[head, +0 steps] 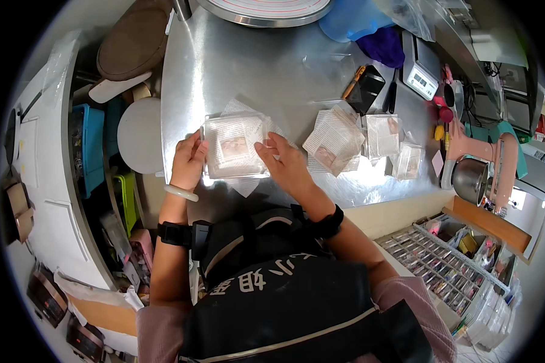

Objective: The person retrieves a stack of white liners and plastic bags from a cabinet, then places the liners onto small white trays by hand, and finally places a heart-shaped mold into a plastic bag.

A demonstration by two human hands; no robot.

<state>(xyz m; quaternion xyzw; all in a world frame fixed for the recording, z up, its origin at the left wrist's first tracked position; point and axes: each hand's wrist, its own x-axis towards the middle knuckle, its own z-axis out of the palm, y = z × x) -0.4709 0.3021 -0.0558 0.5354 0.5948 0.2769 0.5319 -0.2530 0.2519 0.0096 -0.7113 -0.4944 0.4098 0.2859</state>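
My left hand [190, 161] pinches the left edge of a clear plastic box [236, 147], thumb on the near side of its rim. At the box's right edge, my right hand [285, 161] grips with thumb and fingers. Printed paper [244, 188] in a newspaper pattern shows through the box, with corners sticking out beyond it at top and bottom. To the right lies a fanned stack of similar printed paper [334, 140] on the steel table [254, 68]. Beside that stack are a square clear packet with printed paper [382, 136] and a smaller one [408, 161].
A round turntable [268, 13] stands at the far edge. On the right are a digital scale [421, 68], a purple cloth [382, 47], a black box [368, 88], an orange-handled cutter [354, 82] and a pink stand mixer [477, 163]. A round stool [140, 136] stands left.
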